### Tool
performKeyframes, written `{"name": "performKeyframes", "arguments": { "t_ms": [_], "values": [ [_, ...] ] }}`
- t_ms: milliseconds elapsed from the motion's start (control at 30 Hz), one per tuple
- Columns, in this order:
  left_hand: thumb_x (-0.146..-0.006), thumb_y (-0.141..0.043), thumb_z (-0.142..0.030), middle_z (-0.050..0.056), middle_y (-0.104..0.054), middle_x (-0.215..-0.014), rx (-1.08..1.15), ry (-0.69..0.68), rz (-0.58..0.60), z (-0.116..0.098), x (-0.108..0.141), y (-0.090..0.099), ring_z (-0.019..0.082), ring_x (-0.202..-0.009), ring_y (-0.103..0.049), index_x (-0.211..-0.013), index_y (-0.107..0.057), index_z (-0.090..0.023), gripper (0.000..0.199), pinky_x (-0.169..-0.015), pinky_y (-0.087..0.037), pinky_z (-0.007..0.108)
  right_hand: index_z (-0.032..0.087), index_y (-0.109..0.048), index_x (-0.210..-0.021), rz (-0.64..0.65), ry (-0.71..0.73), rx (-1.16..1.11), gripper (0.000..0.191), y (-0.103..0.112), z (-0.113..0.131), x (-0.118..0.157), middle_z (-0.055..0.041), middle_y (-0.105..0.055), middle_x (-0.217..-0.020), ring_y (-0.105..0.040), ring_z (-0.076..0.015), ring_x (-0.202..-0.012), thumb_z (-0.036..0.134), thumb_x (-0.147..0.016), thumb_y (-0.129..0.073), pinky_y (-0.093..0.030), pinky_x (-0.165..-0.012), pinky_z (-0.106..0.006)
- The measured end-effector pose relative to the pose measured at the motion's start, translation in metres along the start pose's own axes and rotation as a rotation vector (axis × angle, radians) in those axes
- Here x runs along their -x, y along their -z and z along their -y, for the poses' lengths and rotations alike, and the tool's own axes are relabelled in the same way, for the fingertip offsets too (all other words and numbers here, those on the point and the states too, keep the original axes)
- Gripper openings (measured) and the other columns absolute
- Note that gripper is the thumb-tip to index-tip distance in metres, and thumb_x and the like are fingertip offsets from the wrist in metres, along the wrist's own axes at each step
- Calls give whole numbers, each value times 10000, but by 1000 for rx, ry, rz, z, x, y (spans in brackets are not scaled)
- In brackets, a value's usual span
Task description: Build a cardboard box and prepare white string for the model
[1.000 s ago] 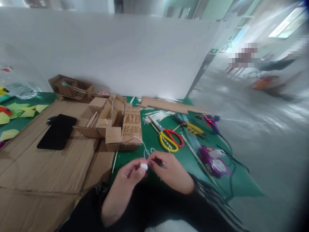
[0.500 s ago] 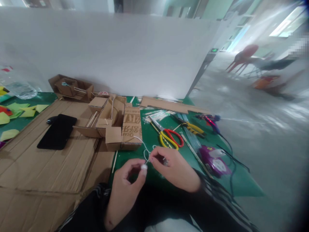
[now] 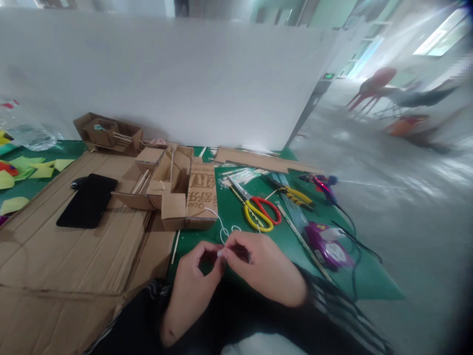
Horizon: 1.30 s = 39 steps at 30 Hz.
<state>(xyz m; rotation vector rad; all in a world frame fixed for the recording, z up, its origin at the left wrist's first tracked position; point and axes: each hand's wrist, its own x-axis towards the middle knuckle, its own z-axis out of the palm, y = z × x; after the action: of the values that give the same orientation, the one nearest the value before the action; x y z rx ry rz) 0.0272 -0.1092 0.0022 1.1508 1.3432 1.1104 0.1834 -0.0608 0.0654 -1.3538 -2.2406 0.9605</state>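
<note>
My left hand [image 3: 199,276] pinches a small whitish piece at its fingertips, where a white string [image 3: 222,229] comes in. Meeting it there, my right hand [image 3: 260,264] is closed too, thumb and forefinger pressed on the string beside the whitish piece. What the piece is, I cannot make out. The string loops over the green table and runs up onto a cardboard box model [image 3: 201,197] with open compartments. Just beyond my right hand lie scissors [image 3: 261,212] with one red and one yellow handle.
Pliers [image 3: 295,195], a glue gun [image 3: 325,190], a purple power strip [image 3: 327,246] and thin sticks [image 3: 240,176] lie to the right. On the left, a black phone [image 3: 87,201] rests on cardboard sheets [image 3: 74,256]. A plastic bottle [image 3: 27,128] stands far left, by a white partition [image 3: 166,79].
My right hand has come down and slightly left, so its fingertips now meet those of my left hand at the whitish piece. The left hand has barely moved.
</note>
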Motion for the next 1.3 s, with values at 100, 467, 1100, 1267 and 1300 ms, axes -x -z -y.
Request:
{"name": "performKeyframes", "arguments": {
  "t_ms": [100, 467, 1100, 1267, 1300],
  "values": [
    [-796, -756, -277, 22, -704, -854, 215, 78, -8, 4, -4, 1, 180, -819, -632, -862, -685, -179, 138, -767, -474, 264, 206, -624, -779, 5, 8, -10, 180, -3, 3, 6, 39, -621, -676, -499, -108, -587, 255, -919, -522, -343, -561, -238],
    [-733, -832, -386, -33, -613, -788, 719, 243, 120, -2, 0, -1, 96, -740, -582, -855, -644, -203, 289, -733, -480, 205, 184, -599, -744, -45, 67, -233, 199, -16, -3, 18, 20, -604, -671, -520, -115, -621, 223, -914, -504, -399, -598, -220],
    [-870, -699, -391, 32, -694, -996, 456, 129, 151, 11, 3, 3, 175, -929, -599, -1058, -735, -238, 244, -861, -479, 274, 166, -632, -769, 5, 6, -237, 167, -9, -28, -2, 17, -610, -684, -513, -112, -629, 219, -889, -529, -399, -591, -216],
    [-897, -646, -390, 18, -671, -821, 237, 97, 163, 2, 3, 3, 156, -768, -603, -987, -720, -189, 233, -758, -481, 254, 167, -604, -748, 135, -18, -249, 139, -1, -31, -13, 40, -549, -638, -460, -95, -583, 214, -861, -538, -379, -549, -202],
    [-903, -634, -387, 22, -670, -809, 192, 82, 139, 1, 3, 3, 159, -760, -606, -976, -719, -182, 234, -744, -483, 255, 167, -600, -747, 154, -26, -250, 136, 0, -31, -15, 43, -539, -630, -453, -93, -577, 213, -859, -537, -375, -544, -201]
  ]
}}
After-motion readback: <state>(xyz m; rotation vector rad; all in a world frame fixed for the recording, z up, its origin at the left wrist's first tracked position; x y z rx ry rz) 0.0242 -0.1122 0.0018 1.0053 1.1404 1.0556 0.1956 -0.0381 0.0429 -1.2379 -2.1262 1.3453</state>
